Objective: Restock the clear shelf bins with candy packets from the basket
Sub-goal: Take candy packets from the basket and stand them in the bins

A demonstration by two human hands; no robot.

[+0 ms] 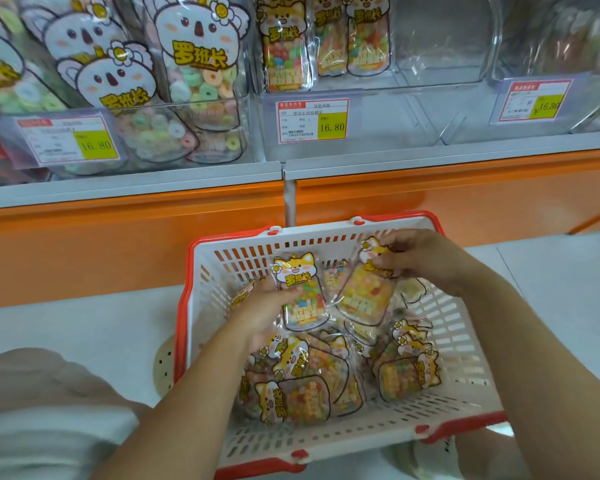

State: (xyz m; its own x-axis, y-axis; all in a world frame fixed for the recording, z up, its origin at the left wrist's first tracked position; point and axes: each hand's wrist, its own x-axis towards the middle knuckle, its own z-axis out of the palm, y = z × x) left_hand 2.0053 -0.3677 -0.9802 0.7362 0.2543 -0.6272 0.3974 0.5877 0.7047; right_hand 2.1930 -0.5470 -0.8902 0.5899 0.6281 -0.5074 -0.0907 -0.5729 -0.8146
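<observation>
Left hand (264,306), right hand (420,258) down in basket (326,233)

Lower centre of frame. Left hand grips a fox packet (302,292) by its side, holding it upright. Right hand pinches the top of a second packet (368,292) just beside the first. Under both I see loose packets (326,375) heaped in the white, red-rimmed basket. Upper centre: clear bin (378,116), matching packets (284,46) at its back, price tag (312,121) on its front.
</observation>
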